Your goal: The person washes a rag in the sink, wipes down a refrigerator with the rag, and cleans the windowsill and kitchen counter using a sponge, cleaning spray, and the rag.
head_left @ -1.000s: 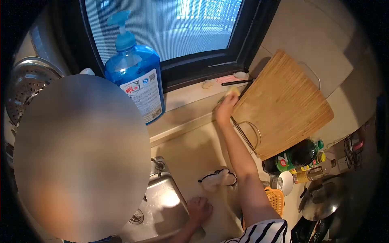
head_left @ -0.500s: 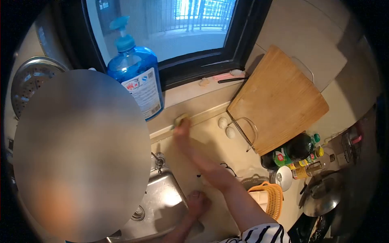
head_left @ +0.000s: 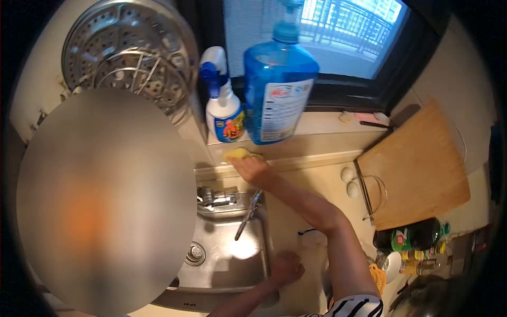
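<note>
My right hand (head_left: 253,170) is closed on a yellow sponge (head_left: 238,153), pressing it to the ledge wall below the window sill. Just above it stand a white spray bottle (head_left: 226,108) with a blue trigger and a large blue pump bottle (head_left: 280,95). Below my right hand is the faucet (head_left: 249,214) of the steel sink (head_left: 229,272). My left hand (head_left: 287,268) rests with curled fingers on the counter by the sink's right edge, with nothing visible in it.
Two pale egg-like objects (head_left: 349,182) lie beside a wooden cutting board (head_left: 417,169) in a metal rack. Bottles (head_left: 412,238), a white bowl (head_left: 392,266) and an orange basket (head_left: 377,277) stand at right. Steamer plates (head_left: 127,31) hang upper left. A blurred oval hides the left side.
The view has swung left, bringing the spray bottle, steamer plates and more of the faucet into sight. My right hand has moved left along the ledge with the sponge. My left hand stays by the sink.
</note>
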`<state>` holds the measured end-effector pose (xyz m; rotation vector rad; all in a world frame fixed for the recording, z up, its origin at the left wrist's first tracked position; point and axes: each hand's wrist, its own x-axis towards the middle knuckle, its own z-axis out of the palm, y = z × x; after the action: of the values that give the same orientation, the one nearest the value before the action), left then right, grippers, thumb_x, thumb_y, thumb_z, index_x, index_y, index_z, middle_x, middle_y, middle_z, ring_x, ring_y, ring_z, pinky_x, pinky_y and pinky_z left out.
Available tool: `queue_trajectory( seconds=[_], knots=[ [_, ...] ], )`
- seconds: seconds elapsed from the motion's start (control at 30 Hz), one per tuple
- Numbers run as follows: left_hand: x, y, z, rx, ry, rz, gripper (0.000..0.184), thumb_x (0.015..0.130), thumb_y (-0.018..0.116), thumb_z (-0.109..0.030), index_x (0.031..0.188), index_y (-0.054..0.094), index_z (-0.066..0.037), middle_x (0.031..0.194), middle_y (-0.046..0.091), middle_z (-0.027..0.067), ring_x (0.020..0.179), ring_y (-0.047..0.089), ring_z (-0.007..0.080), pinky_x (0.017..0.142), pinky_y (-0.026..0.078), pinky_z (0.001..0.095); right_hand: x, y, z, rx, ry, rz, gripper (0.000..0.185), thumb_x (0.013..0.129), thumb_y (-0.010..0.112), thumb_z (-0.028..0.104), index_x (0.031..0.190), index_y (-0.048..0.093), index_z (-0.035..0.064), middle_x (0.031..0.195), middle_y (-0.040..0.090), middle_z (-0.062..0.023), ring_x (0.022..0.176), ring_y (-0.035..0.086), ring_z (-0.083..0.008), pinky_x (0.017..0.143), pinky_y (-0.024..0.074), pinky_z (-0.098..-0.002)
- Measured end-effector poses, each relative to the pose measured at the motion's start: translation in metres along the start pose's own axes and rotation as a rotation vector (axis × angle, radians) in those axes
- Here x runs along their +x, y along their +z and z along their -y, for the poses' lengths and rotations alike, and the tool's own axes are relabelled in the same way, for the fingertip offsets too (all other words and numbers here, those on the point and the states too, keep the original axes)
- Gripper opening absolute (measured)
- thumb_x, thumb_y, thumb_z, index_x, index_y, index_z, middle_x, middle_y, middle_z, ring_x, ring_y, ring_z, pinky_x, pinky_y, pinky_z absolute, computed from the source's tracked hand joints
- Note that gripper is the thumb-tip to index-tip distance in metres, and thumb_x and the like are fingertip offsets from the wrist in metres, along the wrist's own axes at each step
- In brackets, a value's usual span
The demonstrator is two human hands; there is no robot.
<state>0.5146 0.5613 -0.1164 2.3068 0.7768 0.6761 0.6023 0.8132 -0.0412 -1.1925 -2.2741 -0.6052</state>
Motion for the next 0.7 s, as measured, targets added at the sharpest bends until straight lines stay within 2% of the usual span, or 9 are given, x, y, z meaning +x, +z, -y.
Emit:
queue_trajectory(
  seconds=[0.1, 0.2, 0.3, 0.37, 0.43, 0.47, 0.53, 0.57, 0.7],
  knots=[
    [0.007, -0.006, -0.002, 0.039, -0.030, 0.031, 0.012, 0.061, 0.055, -0.016, 0.063, 0.048, -0.006, 0.059, 0.051, 0.0096, 0.059, 0.053, 0.0273, 0.052, 0.042, 0.0400, 0.038, 0.016, 0.007, 0.007, -0.285, -0.208, 0.036, 0.065, 0.050, 0.011, 0.100, 0.051, 0.0019, 0.079, 0.053, -0.0028, 0.064, 0.049, -0.0121, 0.057, 0.0397, -0.0238],
    [0.007, -0.016, -0.013, -0.005, -0.097, -0.013, 0.011, 0.062, 0.055, -0.015, 0.066, 0.049, -0.006, 0.063, 0.052, 0.0103, 0.062, 0.054, 0.0267, 0.057, 0.042, 0.0398, 0.042, 0.051, 0.021, 0.056, -0.509, 0.000, 0.029, 0.067, 0.050, 0.015, 0.093, 0.053, 0.0040, 0.079, 0.050, -0.0017, 0.069, 0.049, -0.0149, 0.061, 0.0402, -0.0239],
    [0.008, -0.013, -0.009, -0.023, -0.094, -0.058, 0.011, 0.062, 0.054, -0.014, 0.070, 0.051, -0.006, 0.066, 0.054, 0.0107, 0.063, 0.054, 0.0265, 0.060, 0.042, 0.0387, 0.019, 0.051, 0.011, 0.280, -0.383, -0.157, 0.023, 0.067, 0.050, 0.010, 0.089, 0.053, 0.0058, 0.078, 0.051, -0.0025, 0.068, 0.051, -0.0159, 0.061, 0.0419, -0.0258],
    [0.000, -0.009, -0.010, -0.048, -0.088, -0.051, 0.012, 0.062, 0.054, -0.013, 0.072, 0.052, -0.006, 0.067, 0.055, 0.0109, 0.064, 0.055, 0.0263, 0.060, 0.043, 0.0380, -0.003, 0.024, 0.003, 0.163, -0.108, 0.278, 0.023, 0.068, 0.049, 0.014, 0.090, 0.051, 0.0067, 0.081, 0.050, -0.0021, 0.077, 0.050, -0.0114, 0.063, 0.0392, -0.0256],
    [0.002, -0.006, -0.011, -0.052, -0.123, 0.007, 0.015, 0.061, 0.056, -0.013, 0.074, 0.052, -0.006, 0.069, 0.054, 0.0106, 0.066, 0.054, 0.0261, 0.061, 0.042, 0.0382, -0.026, 0.001, -0.025, 0.162, 0.030, 0.643, 0.018, 0.069, 0.049, 0.015, 0.086, 0.051, 0.0089, 0.080, 0.051, -0.0033, 0.080, 0.050, -0.0144, 0.067, 0.0398, -0.0300],
    [0.001, -0.002, -0.010, -0.058, -0.120, 0.002, 0.015, 0.061, 0.056, -0.013, 0.074, 0.052, -0.006, 0.069, 0.054, 0.0106, 0.066, 0.054, 0.0261, 0.061, 0.042, 0.0382, -0.041, -0.028, -0.039, -0.151, -0.115, 0.565, 0.014, 0.070, 0.049, 0.014, 0.082, 0.052, 0.0089, 0.078, 0.052, -0.0042, 0.076, 0.050, -0.0187, 0.067, 0.0392, -0.0347],
    [-0.005, 0.004, -0.006, -0.032, -0.097, -0.034, 0.015, 0.060, 0.056, -0.015, 0.073, 0.052, -0.007, 0.073, 0.054, 0.0103, 0.071, 0.053, 0.0249, 0.061, 0.040, 0.0383, -0.101, -0.046, -0.090, 0.249, 0.144, 0.289, 0.016, 0.072, 0.049, 0.015, 0.086, 0.053, 0.0074, 0.076, 0.050, -0.0052, 0.072, 0.047, -0.0221, 0.063, 0.0369, -0.0357],
    [-0.004, 0.004, -0.006, -0.034, -0.093, -0.038, 0.015, 0.060, 0.056, -0.015, 0.073, 0.052, -0.007, 0.073, 0.054, 0.0103, 0.071, 0.053, 0.0249, 0.061, 0.040, 0.0383, -0.120, -0.061, -0.108, -0.051, 0.102, 0.620, 0.027, 0.071, 0.049, 0.010, 0.097, 0.051, 0.0069, 0.084, 0.053, -0.0090, 0.084, 0.049, -0.0244, 0.074, 0.0368, -0.0372],
    [-0.001, 0.003, -0.008, -0.005, -0.077, -0.106, 0.016, 0.060, 0.056, -0.017, 0.072, 0.052, -0.008, 0.075, 0.053, 0.0080, 0.072, 0.052, 0.0233, 0.061, 0.039, 0.0376, -0.156, -0.093, -0.136, -0.114, 0.167, 0.453, 0.022, 0.071, 0.046, 0.010, 0.092, 0.051, 0.0034, 0.083, 0.053, -0.0108, 0.080, 0.049, -0.0269, 0.068, 0.0385, -0.0376]
  ],
)
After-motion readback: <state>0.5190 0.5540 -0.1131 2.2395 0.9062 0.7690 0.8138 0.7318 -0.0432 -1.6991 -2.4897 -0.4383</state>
